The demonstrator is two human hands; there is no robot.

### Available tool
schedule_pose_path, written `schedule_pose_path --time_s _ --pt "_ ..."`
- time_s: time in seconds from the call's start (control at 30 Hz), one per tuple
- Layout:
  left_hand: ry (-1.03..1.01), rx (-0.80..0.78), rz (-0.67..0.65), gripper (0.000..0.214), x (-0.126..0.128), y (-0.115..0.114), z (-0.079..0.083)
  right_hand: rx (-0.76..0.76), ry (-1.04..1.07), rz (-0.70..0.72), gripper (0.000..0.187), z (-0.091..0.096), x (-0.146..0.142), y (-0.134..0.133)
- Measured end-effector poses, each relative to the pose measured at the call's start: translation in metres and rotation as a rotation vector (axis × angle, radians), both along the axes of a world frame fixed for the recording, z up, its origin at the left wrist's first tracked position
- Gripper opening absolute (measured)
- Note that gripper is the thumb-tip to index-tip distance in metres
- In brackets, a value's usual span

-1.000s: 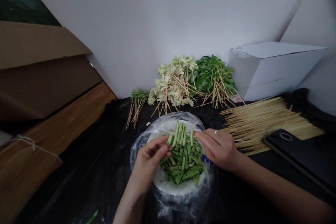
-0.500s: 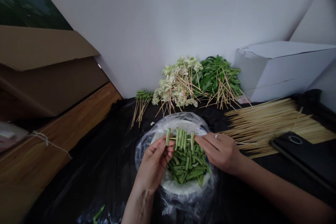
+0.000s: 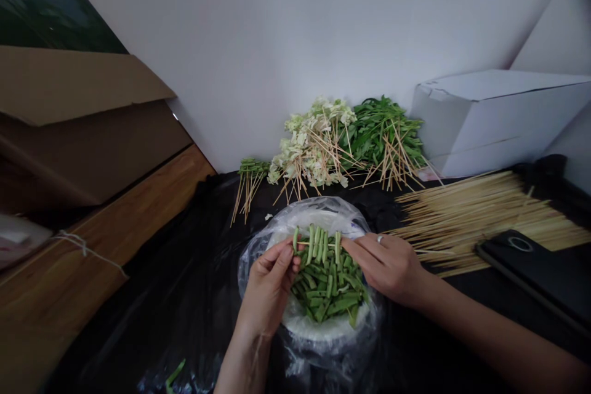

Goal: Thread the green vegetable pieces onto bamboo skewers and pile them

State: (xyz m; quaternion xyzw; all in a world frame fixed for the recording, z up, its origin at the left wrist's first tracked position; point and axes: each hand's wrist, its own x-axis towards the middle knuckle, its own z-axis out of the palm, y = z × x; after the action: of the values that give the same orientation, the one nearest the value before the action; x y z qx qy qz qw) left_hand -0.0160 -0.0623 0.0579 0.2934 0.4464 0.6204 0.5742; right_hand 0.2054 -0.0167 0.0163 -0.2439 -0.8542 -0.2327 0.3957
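Above the bowl, my left hand (image 3: 270,283) pinches a short piece of green bean (image 3: 295,239) at the left end of a thin wooden skewer (image 3: 303,244). Several cut bean pieces (image 3: 317,245) sit crosswise on that skewer in a row. At the skewer's right end my right hand (image 3: 392,263), a ring on one finger, has its fingers closed on it; its grip hides that end. Below both hands is a bowl lined with clear plastic (image 3: 330,335), heaped with cut green beans (image 3: 330,298).
Along the wall lie skewered bean bundles (image 3: 252,175), pale leafy skewers (image 3: 311,141) and dark green leafy skewers (image 3: 381,129). Bare skewers (image 3: 466,209) spread at right beside a black phone (image 3: 530,265). A white box (image 3: 503,123) and a cardboard box (image 3: 83,135) flank the black sheet (image 3: 184,283).
The bean piece in my left fingers has turned slightly and shows narrower. My right hand, the skewer and the bowl have hardly moved.
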Motion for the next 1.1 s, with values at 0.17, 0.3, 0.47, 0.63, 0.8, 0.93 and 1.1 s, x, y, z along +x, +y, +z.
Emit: schedule_pose_path --time_s 0.17,0.3,0.47,0.63,0.8,0.93,1.1 --pt "0.025 -0.010 0.025 0.035 0.002 0.002 0.000 -0.002 0.003 -0.003 0.032 0.001 0.000 -0.001" --pt "0.089 0.007 0.022 0.034 0.000 0.002 -0.003 0.001 -0.017 -0.005 0.032 0.001 0.001 -0.001" --pt "0.206 0.040 0.024 0.027 -0.006 0.002 -0.008 0.017 -0.002 0.013 0.033 0.003 0.000 -0.002" --pt "0.238 0.044 0.003 0.024 -0.006 0.003 -0.011 0.019 0.001 0.034 0.032 0.005 0.000 -0.002" --pt "0.273 0.035 -0.030 0.022 -0.004 0.005 -0.015 0.015 -0.007 0.028 0.031 0.002 0.000 -0.002" --pt "0.290 -0.002 -0.066 0.022 0.000 0.005 -0.014 0.003 -0.014 0.017 0.029 -0.001 -0.001 -0.001" --pt "0.450 0.079 -0.103 0.017 -0.005 0.008 -0.003 0.001 -0.016 0.018 0.031 0.000 0.001 0.001"
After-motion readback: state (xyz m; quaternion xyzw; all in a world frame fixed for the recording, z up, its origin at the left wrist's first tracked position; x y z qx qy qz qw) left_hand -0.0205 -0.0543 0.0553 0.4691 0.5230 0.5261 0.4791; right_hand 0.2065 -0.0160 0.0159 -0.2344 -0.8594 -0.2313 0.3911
